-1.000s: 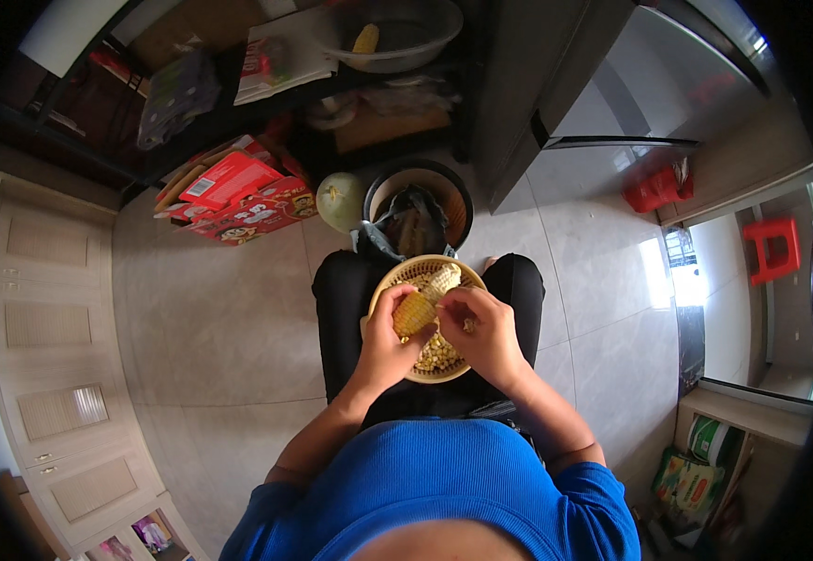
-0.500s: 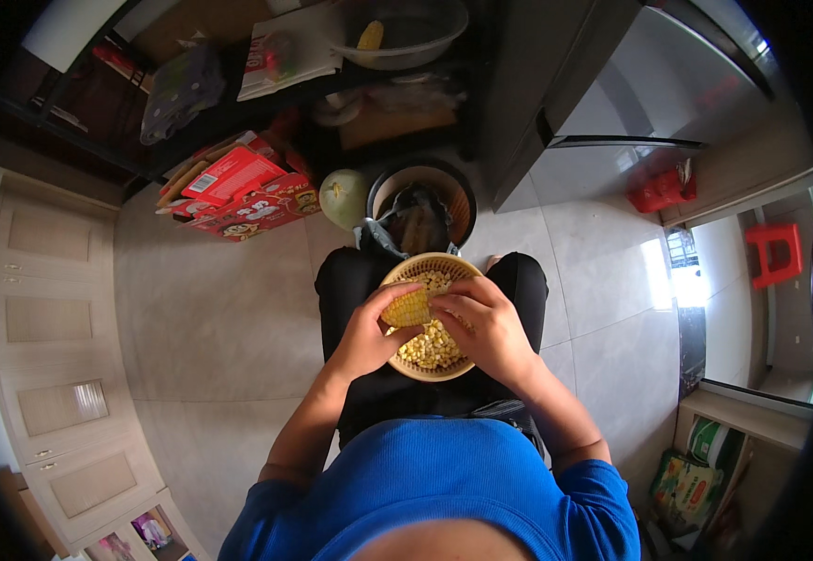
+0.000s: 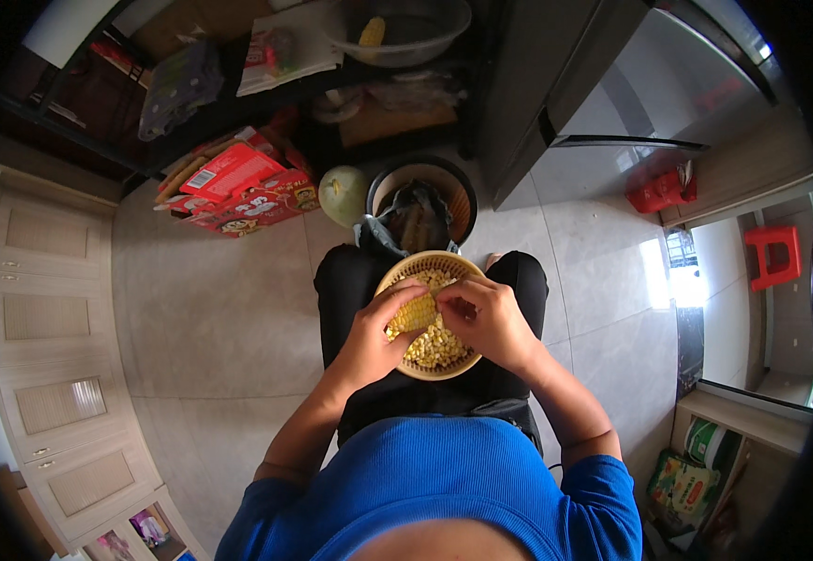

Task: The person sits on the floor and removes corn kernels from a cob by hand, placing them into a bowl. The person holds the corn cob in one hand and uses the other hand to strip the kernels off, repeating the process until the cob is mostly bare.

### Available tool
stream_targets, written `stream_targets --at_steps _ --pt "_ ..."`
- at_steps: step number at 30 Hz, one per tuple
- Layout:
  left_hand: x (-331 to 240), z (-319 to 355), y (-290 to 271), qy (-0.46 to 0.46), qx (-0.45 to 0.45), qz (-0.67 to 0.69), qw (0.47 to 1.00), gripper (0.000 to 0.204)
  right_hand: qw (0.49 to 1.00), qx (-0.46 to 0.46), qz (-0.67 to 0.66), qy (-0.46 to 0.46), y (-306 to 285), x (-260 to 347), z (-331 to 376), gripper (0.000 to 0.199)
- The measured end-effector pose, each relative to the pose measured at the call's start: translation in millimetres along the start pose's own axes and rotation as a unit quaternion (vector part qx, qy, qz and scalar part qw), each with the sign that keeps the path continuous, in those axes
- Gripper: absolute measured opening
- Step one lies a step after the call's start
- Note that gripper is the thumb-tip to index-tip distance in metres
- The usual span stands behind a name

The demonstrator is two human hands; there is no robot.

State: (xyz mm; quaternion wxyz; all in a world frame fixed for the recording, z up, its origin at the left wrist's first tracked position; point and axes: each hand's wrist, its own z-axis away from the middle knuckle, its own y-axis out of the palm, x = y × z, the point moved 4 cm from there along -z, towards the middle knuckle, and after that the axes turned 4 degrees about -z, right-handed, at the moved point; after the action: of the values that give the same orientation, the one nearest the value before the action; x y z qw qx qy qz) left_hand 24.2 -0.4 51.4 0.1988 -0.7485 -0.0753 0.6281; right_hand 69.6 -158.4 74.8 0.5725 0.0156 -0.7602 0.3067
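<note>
A yellow corn cob is held over a round tan plastic basket resting on my lap. My left hand wraps the cob from the left, thumb on the near side and fingers on the far side. At the cob's right end my right hand is closed, its thumb and curled fingertips pressed against it. Those fingertips partly hide that end. Loose yellow and pale corn kernels lie in the basket below both hands.
Just beyond my knees stands a bin lined with a dark bag. A pale green round melon and a red carton are to its left. A clear bowl holding another cob sits on the shelf. A fridge is at the far right.
My right fingers have curled in more tightly at the cob's end. The cob and my left hand have tilted slightly, and the basket has shifted a little.
</note>
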Motion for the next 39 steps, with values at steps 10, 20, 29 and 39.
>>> stream_targets --at_steps 10,20,29,39 --pt "34.7 9.6 -19.9 -0.148 -0.016 0.277 0.949 0.051 0.992 0.003 -0.058 0.115 6.7 -71.1 23.4 0.015" --pt "35.6 3.3 -10.8 -0.163 0.000 0.369 0.915 0.043 0.950 -0.068 -0.266 0.152 9.9 -62.1 17.7 0.017" --pt "43.5 -11.3 27.3 -0.168 -0.077 0.455 0.871 0.046 0.926 -0.010 -0.318 0.201 55.5 -46.3 17.1 0.035" --pt "54.9 0.3 54.6 -0.205 -0.151 0.466 0.847 0.044 0.966 -0.082 -0.178 0.169 71.7 -56.4 37.8 0.039"
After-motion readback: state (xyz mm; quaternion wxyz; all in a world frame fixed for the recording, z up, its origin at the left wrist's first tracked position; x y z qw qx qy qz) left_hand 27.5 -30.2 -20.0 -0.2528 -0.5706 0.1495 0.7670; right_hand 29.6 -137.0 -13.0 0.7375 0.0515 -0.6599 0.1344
